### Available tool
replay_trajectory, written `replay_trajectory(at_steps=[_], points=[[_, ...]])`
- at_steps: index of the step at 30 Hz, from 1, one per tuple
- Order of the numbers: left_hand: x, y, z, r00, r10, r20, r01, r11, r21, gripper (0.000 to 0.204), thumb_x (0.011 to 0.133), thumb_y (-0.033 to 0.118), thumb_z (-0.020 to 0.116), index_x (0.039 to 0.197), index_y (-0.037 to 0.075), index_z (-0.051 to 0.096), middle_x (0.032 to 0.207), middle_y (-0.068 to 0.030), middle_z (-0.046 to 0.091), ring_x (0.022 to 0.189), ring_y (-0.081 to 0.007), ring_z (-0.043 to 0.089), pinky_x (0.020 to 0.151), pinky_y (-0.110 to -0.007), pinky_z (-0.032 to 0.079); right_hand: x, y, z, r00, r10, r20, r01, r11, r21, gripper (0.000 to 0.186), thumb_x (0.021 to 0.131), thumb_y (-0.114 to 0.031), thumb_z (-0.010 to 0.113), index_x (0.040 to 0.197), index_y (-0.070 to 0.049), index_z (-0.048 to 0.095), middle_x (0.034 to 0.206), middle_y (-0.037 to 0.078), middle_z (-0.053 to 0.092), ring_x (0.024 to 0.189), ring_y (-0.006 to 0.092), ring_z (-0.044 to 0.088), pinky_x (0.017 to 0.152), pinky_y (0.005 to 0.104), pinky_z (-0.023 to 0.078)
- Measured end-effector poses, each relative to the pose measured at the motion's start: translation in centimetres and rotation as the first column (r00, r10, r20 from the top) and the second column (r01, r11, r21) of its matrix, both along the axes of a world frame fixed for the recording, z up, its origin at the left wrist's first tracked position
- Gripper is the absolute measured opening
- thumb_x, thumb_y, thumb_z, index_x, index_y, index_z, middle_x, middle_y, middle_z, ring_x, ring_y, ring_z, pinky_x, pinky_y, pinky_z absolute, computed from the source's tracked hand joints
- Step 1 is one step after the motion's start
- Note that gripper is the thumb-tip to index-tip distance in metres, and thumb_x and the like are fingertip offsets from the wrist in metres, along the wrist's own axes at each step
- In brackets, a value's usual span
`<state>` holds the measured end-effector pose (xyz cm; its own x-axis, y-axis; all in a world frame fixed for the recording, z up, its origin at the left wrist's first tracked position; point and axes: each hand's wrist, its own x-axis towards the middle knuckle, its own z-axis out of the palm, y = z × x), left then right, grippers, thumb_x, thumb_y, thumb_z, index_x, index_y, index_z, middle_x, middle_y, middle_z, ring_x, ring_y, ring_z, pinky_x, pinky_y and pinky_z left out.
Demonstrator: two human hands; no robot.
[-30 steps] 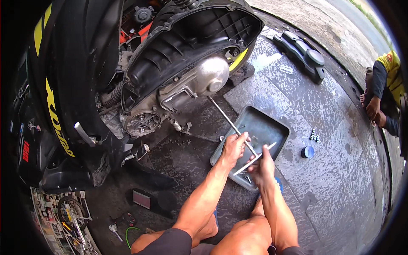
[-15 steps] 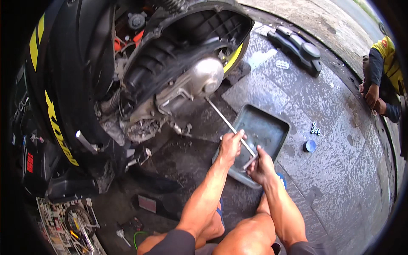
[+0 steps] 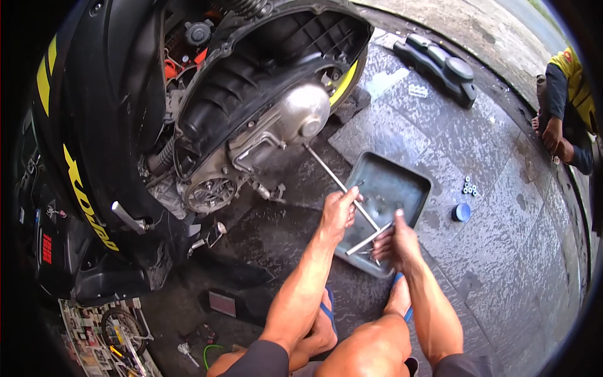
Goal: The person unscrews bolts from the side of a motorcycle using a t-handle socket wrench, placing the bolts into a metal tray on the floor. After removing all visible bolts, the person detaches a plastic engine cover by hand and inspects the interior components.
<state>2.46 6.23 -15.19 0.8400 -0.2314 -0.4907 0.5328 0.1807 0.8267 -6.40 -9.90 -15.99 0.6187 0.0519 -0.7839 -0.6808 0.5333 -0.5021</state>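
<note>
Nearest the camera the person's bare knees and forearms come up from the lower edge, with a foot in a blue sandal [image 3: 328,312] on the wet dark paving; just beyond, the right hand [image 3: 396,242] is closed around the short crossbar end of a long silver T-handled metal wrench [image 3: 352,198], while the left hand [image 3: 339,210] is wrapped round its shaft a little further up, fingers curled tight on the steel; both hands sit over the near edge of a shallow grey rectangular metal tray [image 3: 402,182] that lies on the ground (what is in the tray is too small to make out); the wrench slants away from the hands to the upper left, its far tip reaching the rounded silver engine cover [image 3: 301,116] of a black scooter with yellow trim [image 3: 94,125], whose rear wheel and black plastic mudguard [image 3: 282,56] stand above; to the right of the tray lie a small round blue cap [image 3: 462,212] and a cluster of little pale rollers [image 3: 469,185], near each other but apart from the tray; farther off a long black plastic panel [image 3: 440,63] rests on the paving, and at the right rim sits another person in a yellow and dark sleeve [image 3: 565,94].
</note>
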Motion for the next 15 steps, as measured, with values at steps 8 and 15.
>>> replay_trajectory(at_steps=[8, 15], points=[[0.0, -0.6, -0.6, 1.0, 0.001, -0.003, -0.001, 0.999, 0.047, 0.03, 0.094, 0.032, 0.061, 0.083, 0.004, 0.059, 0.055, 0.0072, 0.039, 0.041, -0.002, 0.031, 0.036, -0.019, 0.024, -0.1, 0.8, -1.8, 0.885, -0.05, 0.462, 0.025, 0.998, 0.06, 0.045, 0.089, -0.035, 0.062, 0.114, 0.001, 0.051, 0.104, 0.02, 0.061, 0.09, 0.0308, 0.063, 0.079, 0.0433, 0.052], [0.3, 0.4, 0.3, 0.999, 0.016, -0.031, -0.014, 0.998, 0.067, 0.03, 0.094, 0.032, 0.06, 0.083, 0.004, 0.059, 0.055, 0.0069, 0.039, 0.042, -0.0022, 0.032, 0.037, -0.019, 0.023, 1.2, 2.4, 1.8, 0.919, -0.284, 0.274, 0.306, 0.951, -0.04, 0.058, 0.096, -0.046, 0.053, 0.127, 0.001, 0.042, 0.113, 0.017, 0.056, 0.096, 0.0278, 0.06, 0.078, 0.0419, 0.054]])
